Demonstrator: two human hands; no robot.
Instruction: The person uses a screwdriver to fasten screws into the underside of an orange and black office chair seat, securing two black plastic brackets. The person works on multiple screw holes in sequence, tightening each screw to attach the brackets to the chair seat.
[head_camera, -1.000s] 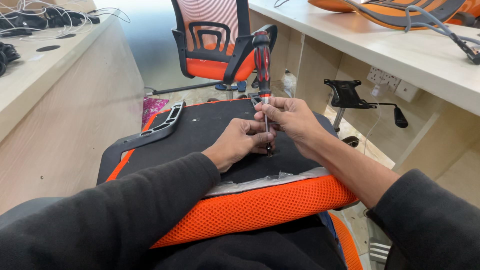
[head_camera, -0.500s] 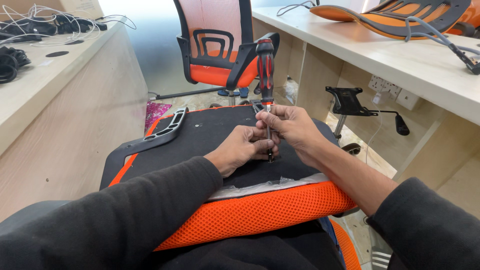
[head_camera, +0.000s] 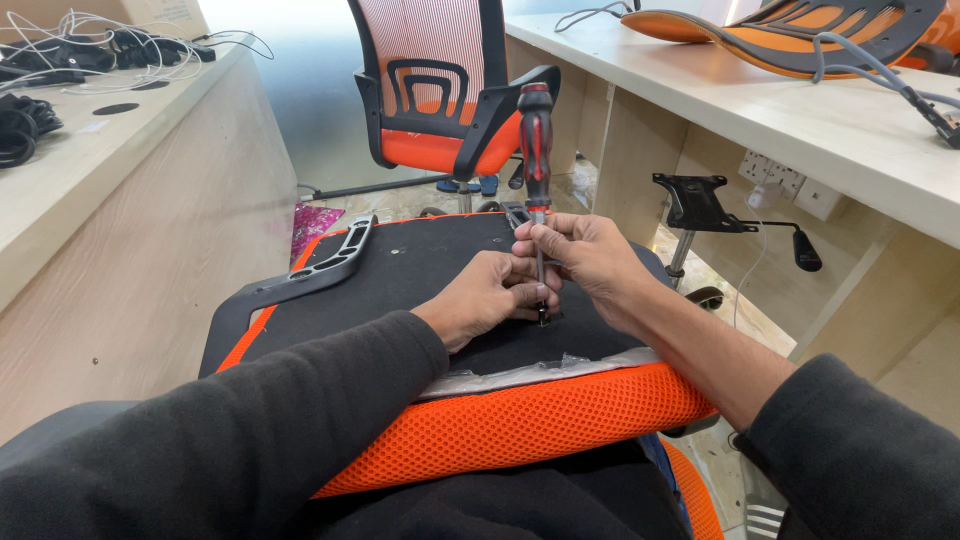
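Observation:
An upturned orange chair seat (head_camera: 520, 420) with a black underside lies across my lap. A red-and-black screwdriver (head_camera: 536, 140) stands upright, its tip down on the black underside. My right hand (head_camera: 590, 262) pinches the metal shaft just below the handle. My left hand (head_camera: 490, 298) rests on the seat with its fingers closed around the lower end of the shaft by the tip. A black plastic armrest (head_camera: 330, 265) is fixed along the seat's left edge.
An assembled orange mesh office chair (head_camera: 440, 90) stands ahead. A black chair base plate with lever (head_camera: 700, 205) sits to the right under a desk (head_camera: 800, 120) bearing an orange backrest shell (head_camera: 790, 35). Cables (head_camera: 60, 60) lie on the left counter.
The screwdriver and both hands stay in the same place on the seat; my view has shifted slightly. No grip has changed.

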